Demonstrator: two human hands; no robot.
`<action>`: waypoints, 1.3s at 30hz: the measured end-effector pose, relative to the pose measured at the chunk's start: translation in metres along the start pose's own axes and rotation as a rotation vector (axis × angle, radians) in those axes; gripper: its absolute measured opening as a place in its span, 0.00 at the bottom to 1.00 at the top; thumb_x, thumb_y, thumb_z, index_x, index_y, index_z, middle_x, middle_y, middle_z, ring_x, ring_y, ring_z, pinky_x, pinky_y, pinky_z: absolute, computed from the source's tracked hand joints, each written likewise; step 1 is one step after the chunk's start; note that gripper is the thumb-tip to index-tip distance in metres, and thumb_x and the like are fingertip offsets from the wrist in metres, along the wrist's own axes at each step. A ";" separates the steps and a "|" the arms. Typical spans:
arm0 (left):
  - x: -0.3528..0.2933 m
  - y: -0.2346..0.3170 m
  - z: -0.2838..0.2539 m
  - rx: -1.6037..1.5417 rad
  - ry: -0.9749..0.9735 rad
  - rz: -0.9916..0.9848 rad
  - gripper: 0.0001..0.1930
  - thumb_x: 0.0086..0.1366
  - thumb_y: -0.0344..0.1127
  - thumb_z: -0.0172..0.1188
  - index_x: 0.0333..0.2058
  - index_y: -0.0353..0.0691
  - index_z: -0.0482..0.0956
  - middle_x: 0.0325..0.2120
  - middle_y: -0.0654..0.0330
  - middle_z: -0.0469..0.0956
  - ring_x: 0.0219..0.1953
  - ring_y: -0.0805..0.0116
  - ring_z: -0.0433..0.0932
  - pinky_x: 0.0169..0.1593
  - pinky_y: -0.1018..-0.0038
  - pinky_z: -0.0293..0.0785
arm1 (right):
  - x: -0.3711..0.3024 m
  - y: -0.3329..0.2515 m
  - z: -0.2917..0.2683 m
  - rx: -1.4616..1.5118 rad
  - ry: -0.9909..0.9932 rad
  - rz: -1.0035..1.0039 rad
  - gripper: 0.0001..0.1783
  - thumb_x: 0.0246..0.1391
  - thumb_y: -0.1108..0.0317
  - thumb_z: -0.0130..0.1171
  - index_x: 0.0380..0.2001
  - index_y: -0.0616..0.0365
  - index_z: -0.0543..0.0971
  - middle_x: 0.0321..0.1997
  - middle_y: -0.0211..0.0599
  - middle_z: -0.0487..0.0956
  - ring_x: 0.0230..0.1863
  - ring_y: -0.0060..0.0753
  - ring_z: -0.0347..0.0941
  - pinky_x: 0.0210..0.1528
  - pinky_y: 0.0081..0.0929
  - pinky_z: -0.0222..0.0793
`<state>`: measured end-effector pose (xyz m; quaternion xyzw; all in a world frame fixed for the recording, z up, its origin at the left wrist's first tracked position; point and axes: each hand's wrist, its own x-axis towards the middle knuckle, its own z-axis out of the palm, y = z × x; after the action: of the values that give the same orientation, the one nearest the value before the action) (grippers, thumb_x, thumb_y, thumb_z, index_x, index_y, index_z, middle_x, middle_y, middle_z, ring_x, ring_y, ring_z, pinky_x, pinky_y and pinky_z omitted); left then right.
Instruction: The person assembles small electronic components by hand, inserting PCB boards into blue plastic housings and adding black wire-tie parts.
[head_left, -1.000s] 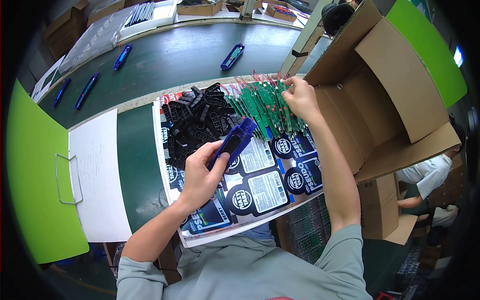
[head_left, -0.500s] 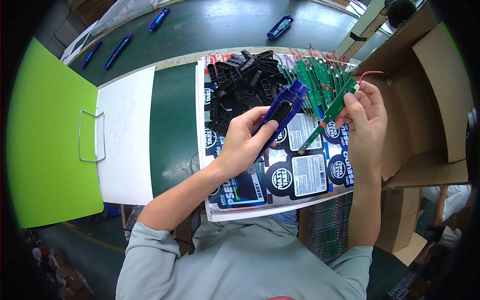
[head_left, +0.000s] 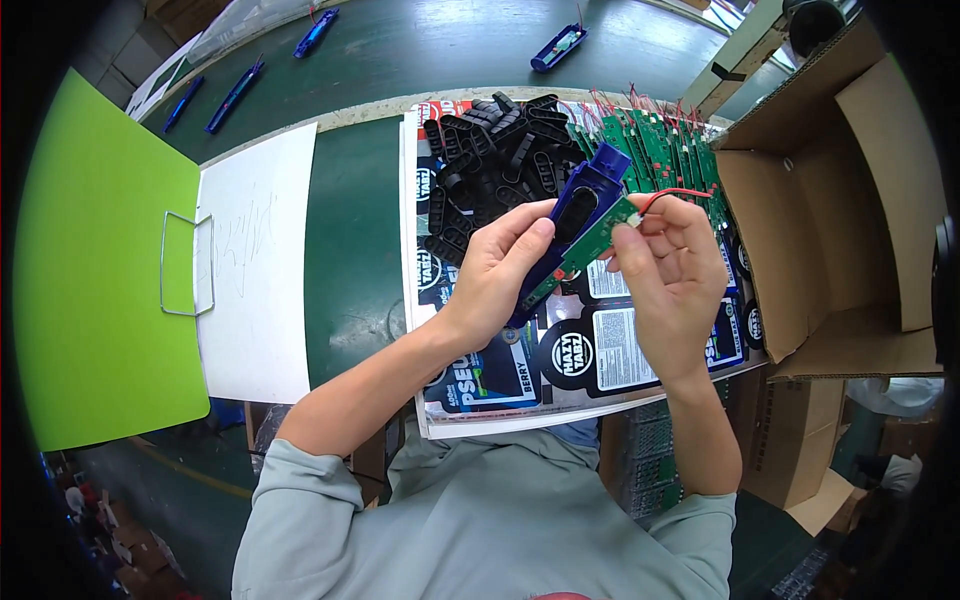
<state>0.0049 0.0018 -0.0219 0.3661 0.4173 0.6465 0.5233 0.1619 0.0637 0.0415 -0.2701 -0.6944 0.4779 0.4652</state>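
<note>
My left hand [head_left: 497, 268] is closed around a long blue plastic housing [head_left: 606, 164], tilted with its far end up and to the right. A black oval rubber piece [head_left: 576, 214] sits in the housing. Between the thumb and fingers of my right hand [head_left: 672, 282] is a narrow green circuit board [head_left: 598, 240] with red and black wires [head_left: 672, 192] at its upper end. The board lies slantwise along the housing's right side, its lower end over the housing; whether it touches is unclear. Beyond my hands are a heap of black rubber pieces [head_left: 490, 150] and a pile of green circuit boards [head_left: 655, 150].
A printed sheet [head_left: 480, 408] covers the work surface under the parts. On the right stands an open cardboard box [head_left: 800, 240]. To the left are a lime green clipboard [head_left: 110, 270] and white paper [head_left: 260, 270]. Several blue housings, one a wired housing [head_left: 560, 48], lie on the green bench [head_left: 420, 60] behind.
My right hand has moved left and down, bringing the circuit board from above the printed sheet to the blue housing. My left hand keeps its hold, thumb now shifted off the black piece.
</note>
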 end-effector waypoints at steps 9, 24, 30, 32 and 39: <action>0.000 0.000 0.001 -0.009 -0.018 0.014 0.20 0.78 0.42 0.48 0.60 0.37 0.73 0.35 0.61 0.81 0.34 0.78 0.79 0.37 0.79 0.78 | -0.006 0.011 0.004 -0.022 -0.069 -0.034 0.13 0.62 0.81 0.59 0.49 0.66 0.73 0.44 0.39 0.79 0.38 0.22 0.80 0.38 0.17 0.78; 0.000 0.001 0.004 0.011 0.011 0.014 0.19 0.78 0.40 0.48 0.60 0.37 0.74 0.36 0.61 0.82 0.35 0.78 0.80 0.37 0.79 0.78 | 0.003 0.006 -0.002 0.037 -0.107 0.107 0.12 0.63 0.80 0.58 0.49 0.68 0.74 0.34 0.34 0.80 0.34 0.20 0.80 0.34 0.16 0.76; -0.002 0.002 0.003 -0.052 -0.006 -0.044 0.20 0.77 0.40 0.48 0.60 0.36 0.74 0.36 0.61 0.82 0.33 0.77 0.80 0.37 0.79 0.78 | -0.002 0.009 0.000 -0.064 -0.120 0.070 0.11 0.61 0.81 0.61 0.47 0.69 0.75 0.40 0.37 0.79 0.35 0.21 0.79 0.36 0.18 0.77; -0.001 0.002 0.003 -0.055 -0.005 -0.054 0.20 0.77 0.40 0.48 0.60 0.36 0.74 0.36 0.61 0.82 0.33 0.77 0.80 0.37 0.79 0.78 | 0.001 0.009 -0.006 -0.043 -0.139 0.093 0.11 0.61 0.81 0.61 0.47 0.68 0.75 0.40 0.37 0.79 0.35 0.21 0.79 0.36 0.17 0.78; 0.001 0.002 0.003 -0.067 -0.025 -0.058 0.20 0.77 0.40 0.48 0.60 0.36 0.74 0.35 0.61 0.81 0.34 0.76 0.80 0.37 0.79 0.77 | -0.001 0.012 0.000 -0.138 -0.103 -0.009 0.12 0.60 0.82 0.62 0.47 0.68 0.76 0.39 0.36 0.80 0.34 0.19 0.78 0.35 0.16 0.76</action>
<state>0.0071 0.0028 -0.0186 0.3444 0.3992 0.6401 0.5588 0.1618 0.0681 0.0299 -0.2734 -0.7499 0.4399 0.4116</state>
